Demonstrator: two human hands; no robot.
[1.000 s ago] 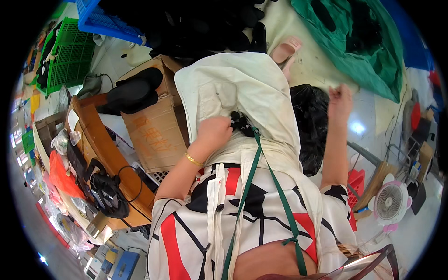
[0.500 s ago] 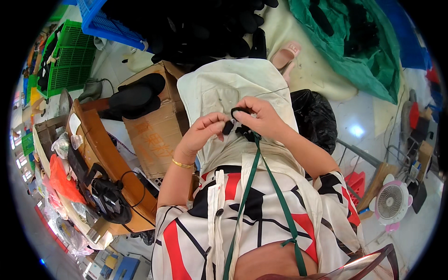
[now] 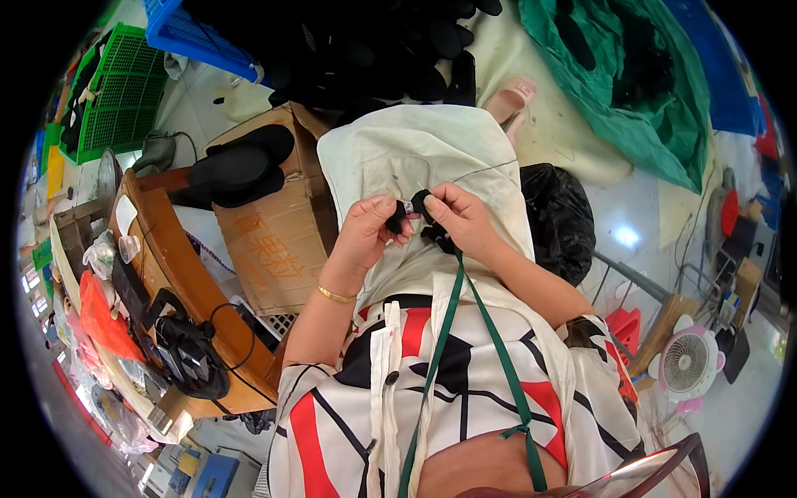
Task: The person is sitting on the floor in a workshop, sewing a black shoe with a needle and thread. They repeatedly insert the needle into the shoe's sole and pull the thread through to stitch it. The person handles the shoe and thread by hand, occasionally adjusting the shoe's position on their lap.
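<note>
Over my lap, my left hand (image 3: 371, 226) is closed, pinching one end of a small black fabric piece (image 3: 422, 200). A narrow pale patch shows on it between my fingertips. My right hand (image 3: 462, 214) grips the other end between thumb and fingers. What the piece is exactly, I cannot make out. Beneath it rests the pale apron cloth (image 3: 490, 141), spread over my lap. A dark clump (image 3: 440, 241) hangs below my right hand, where the green cord (image 3: 455, 286) from my neck ends. A thin dark thread-like line runs across the cloth beside my right hand.
Black shoe-shaped items (image 3: 249, 162) lie on a cardboard box (image 3: 270, 249) at left, beside a wooden table (image 3: 187, 274). A heap of black items (image 3: 357, 58) lies ahead. A black plastic bag (image 3: 556, 220) and a green sack (image 3: 664, 145) stand right, with a fan (image 3: 686, 358) nearer.
My left hand has moved slightly right and up, and its fingers have curled more. The black piece now spans between both hands, with the pale patch showing.
</note>
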